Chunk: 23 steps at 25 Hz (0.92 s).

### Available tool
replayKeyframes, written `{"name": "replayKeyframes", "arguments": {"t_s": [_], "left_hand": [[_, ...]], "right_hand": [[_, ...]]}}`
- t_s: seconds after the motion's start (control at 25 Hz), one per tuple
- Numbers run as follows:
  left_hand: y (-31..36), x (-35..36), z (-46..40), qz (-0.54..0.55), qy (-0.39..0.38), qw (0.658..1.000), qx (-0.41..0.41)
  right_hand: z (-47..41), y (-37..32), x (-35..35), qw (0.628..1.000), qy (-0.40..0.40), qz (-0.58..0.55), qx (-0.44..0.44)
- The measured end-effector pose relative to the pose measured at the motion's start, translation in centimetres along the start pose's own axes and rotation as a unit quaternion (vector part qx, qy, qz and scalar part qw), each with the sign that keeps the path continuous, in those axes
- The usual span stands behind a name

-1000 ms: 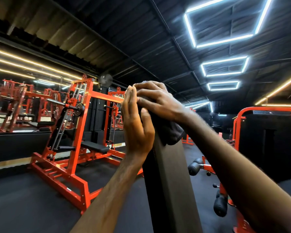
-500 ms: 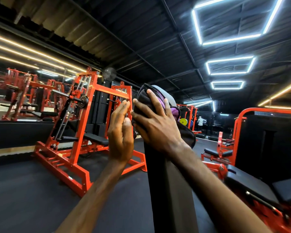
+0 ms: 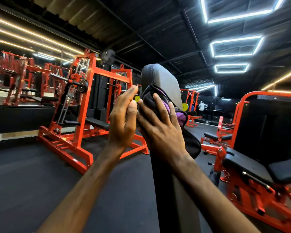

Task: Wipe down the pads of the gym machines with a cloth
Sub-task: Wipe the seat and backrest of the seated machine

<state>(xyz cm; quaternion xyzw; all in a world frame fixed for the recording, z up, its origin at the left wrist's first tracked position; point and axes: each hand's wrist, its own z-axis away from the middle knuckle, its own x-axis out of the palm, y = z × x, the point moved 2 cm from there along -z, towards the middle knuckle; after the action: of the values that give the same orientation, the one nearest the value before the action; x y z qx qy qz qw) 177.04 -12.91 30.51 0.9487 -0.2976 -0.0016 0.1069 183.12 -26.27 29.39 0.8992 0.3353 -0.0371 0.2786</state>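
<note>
Two hands: both yours, raised at the tall grey vinyl back pad (image 3: 165, 81).
Right hand (image 3: 163, 132): fingers spread flat, pressing the black-and-purple cloth (image 3: 180, 116) against the pad's upper edge.
Left hand (image 3: 123, 120): fingers straight and together, beside the cloth.

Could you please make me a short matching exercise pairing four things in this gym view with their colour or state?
Things:
1. cloth
2. left hand
3. back pad
4. frame

States:
A. orange-red
B. black and purple, pressed on the pad
C. grey, upright
D. fingers straight, holding nothing

Pairs: 1-B, 2-D, 3-C, 4-A. The right hand presses the cloth.
</note>
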Motion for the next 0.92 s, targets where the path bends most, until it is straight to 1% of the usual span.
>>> {"name": "replayKeyframes", "arguments": {"t_s": [0.08,0.16,0.24,0.4,0.44,0.6,0.64,0.72,0.84,0.92], "left_hand": [[0.4,0.6,0.4,0.004,-0.057,0.998,-0.004],[0.9,1.3,0.9,-0.002,-0.123,0.992,0.01],[1.0,1.5,1.3,-0.013,-0.155,0.988,0.015],[0.8,1.7,1.6,-0.026,-0.157,0.987,0.012],[0.7,2.0,1.7,-0.028,-0.154,0.988,0.012],[0.9,3.6,3.6,-0.048,-0.148,0.988,0.005],[0.9,4.0,4.3,-0.057,-0.149,0.987,0.008],[1.0,4.8,5.5,-0.069,-0.151,0.986,0.012],[1.0,5.2,6.0,-0.079,-0.156,0.984,0.019],[1.0,5.3,6.2,-0.086,-0.153,0.984,0.025]], "right_hand": [[3.4,-1.3,0.4,1.0,0.015,-0.003,0.002],[8.0,-2.5,0.2,1.0,0.0,0.008,-0.018],[10.3,-3.0,0.1,0.999,-0.018,0.012,-0.025],[9.6,-3.5,-0.1,0.999,-0.031,-0.014,0.011],[10.9,-4.0,-0.2,0.999,-0.034,-0.021,0.013],[21.3,-6.1,-2.1,0.998,-0.044,-0.055,0.008],[22.5,-6.1,-2.5,0.997,-0.045,-0.057,0.003],[21.5,-5.9,-2.4,0.998,-0.031,-0.056,0.011],[18.1,-6.1,-1.1,0.997,-0.005,-0.061,0.055],[19.9,-7.0,-0.8,0.996,-0.007,-0.067,0.059]]}}
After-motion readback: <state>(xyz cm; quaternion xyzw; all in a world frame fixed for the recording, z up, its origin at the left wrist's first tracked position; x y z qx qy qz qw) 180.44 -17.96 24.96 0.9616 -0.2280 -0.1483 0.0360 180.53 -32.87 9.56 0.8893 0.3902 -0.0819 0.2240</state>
